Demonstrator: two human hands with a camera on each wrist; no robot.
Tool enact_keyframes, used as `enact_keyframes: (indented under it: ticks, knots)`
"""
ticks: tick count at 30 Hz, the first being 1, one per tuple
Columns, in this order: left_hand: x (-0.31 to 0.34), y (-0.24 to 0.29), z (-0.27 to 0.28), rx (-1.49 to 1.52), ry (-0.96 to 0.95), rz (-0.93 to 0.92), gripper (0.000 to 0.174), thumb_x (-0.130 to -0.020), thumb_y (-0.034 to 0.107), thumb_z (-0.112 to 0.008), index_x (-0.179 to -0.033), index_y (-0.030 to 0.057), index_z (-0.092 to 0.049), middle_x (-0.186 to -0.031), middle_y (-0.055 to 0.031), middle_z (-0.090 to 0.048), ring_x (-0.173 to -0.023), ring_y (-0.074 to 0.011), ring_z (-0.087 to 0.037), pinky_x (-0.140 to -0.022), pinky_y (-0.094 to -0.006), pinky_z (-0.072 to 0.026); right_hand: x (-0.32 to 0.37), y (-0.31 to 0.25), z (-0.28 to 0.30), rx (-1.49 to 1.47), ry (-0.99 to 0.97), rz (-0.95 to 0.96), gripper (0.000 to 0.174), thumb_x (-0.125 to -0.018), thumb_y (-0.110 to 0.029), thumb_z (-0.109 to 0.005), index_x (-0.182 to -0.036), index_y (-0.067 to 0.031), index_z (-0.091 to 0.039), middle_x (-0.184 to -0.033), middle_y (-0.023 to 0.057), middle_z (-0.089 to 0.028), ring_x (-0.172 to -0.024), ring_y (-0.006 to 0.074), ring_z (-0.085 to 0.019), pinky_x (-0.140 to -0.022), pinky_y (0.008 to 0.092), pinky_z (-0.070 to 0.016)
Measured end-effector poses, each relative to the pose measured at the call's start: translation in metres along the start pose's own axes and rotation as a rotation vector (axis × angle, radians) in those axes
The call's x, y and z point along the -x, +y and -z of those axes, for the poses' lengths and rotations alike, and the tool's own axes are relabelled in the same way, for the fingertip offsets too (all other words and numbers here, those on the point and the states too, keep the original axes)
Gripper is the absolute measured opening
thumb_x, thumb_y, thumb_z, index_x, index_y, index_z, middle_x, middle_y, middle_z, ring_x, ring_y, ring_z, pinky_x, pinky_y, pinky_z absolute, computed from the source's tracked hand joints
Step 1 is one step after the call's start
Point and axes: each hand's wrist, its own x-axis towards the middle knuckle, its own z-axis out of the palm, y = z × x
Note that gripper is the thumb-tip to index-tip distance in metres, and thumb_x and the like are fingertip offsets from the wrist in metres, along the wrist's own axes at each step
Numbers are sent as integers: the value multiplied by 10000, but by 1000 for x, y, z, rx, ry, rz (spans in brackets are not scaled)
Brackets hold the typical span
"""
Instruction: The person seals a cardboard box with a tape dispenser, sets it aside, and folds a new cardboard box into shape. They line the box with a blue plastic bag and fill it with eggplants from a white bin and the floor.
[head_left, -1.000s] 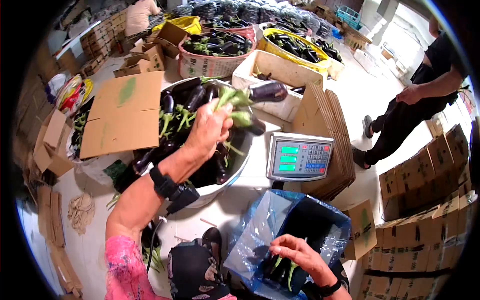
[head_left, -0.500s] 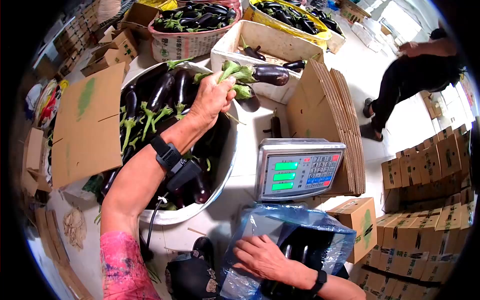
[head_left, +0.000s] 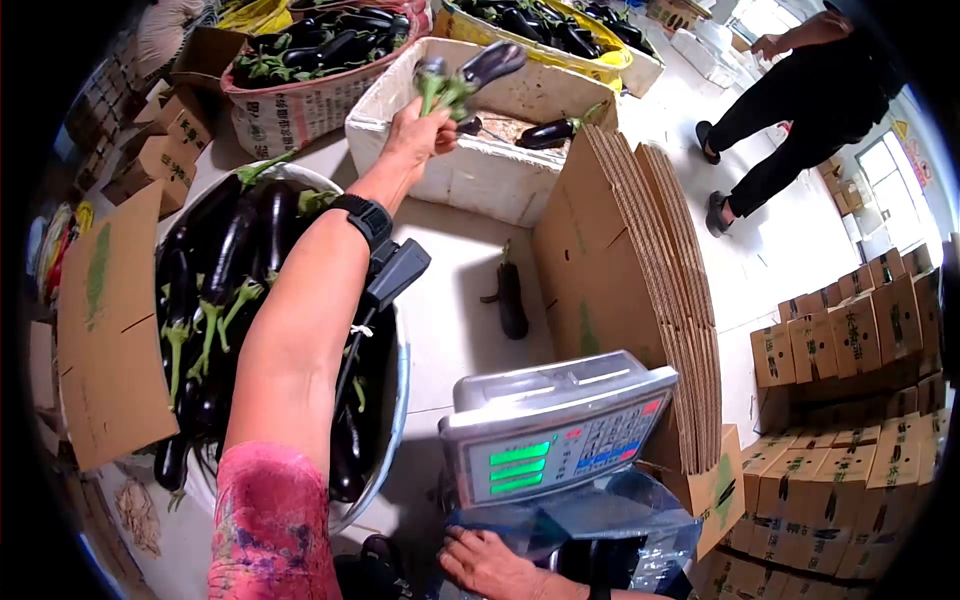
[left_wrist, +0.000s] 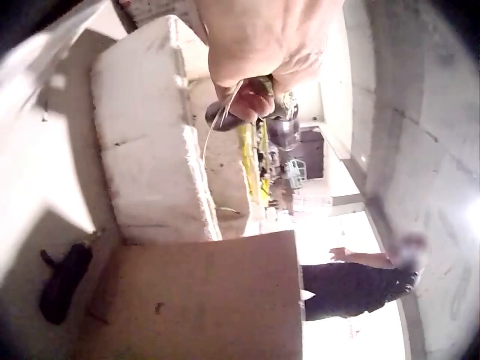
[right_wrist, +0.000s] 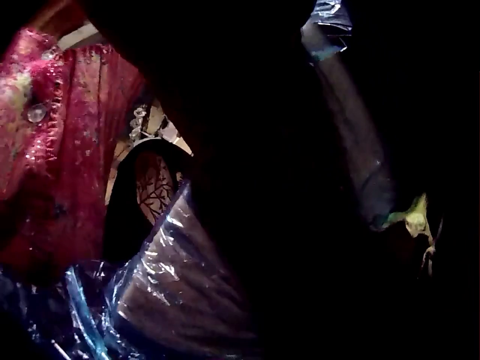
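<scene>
My left hand (head_left: 412, 138) grips eggplants (head_left: 493, 64) by their green stems, held up over the near side of a white foam box (head_left: 450, 185). Two dark ends stick out past the fist, one of them blurred. In the left wrist view the fist hides most of the stems. Low in the head view, my right hand (head_left: 490, 565) rests on the blue plastic liner (head_left: 655, 515) of a box in front of me, fingers loosely bent. Dark eggplants show inside that liner. The right wrist view is mostly black, with one eggplant (right_wrist: 360, 142) and its pale stem visible.
A digital scale (head_left: 560, 430) stands just beyond the lined box. Flattened cartons (head_left: 620, 260) lean upright behind it. One eggplant (head_left: 511, 300) lies on the floor. A large tub (head_left: 400, 400) of eggplants is at left; stacked boxes (head_left: 830, 500) and a standing person (head_left: 800, 130) are at right.
My left hand has moved forward from over the tub to the foam box, carrying the eggplants. The right hand has shifted on the liner towards its left edge. The head view has shifted too.
</scene>
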Motion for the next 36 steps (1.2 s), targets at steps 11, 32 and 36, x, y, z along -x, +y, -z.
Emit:
enact_keyframes:
  ticks: [11, 32, 36]
  knots:
    - [-20, -76, 13, -914, 472, -245, 936, -738, 340, -782, -1471, 37, -284, -1324, -296, -461, -1310, -415, -375, -1113, -473, -307, -2, 10, 26, 9, 33, 7, 339, -861, -190, -521, -1133, 4, -570, -1180, 192, -577, -1242, 342, -485, -951, 435, -419]
    - [128, -296, -46, -1375, -976, 22, 689, -874, 182, -580, -1502, 324, -334, -1148, -166, -663, -1031, -350, -655, -805, -454, -557, 3, 2, -3, -211, 133, -83, 306, -834, -200, -538, -1065, -7, -593, -1108, 160, -604, -1124, 321, -543, -862, 397, -447]
    - [126, -318, -44, -1372, -1103, -453, 401, -874, 233, -601, -1274, 217, -581, -1167, -181, -653, -1066, -379, -631, -870, -487, -534, 4, 1, -3, -196, 173, -81, 314, -832, -207, -541, -1070, -11, -593, -1099, 153, -603, -1126, 321, -541, -869, 392, -445]
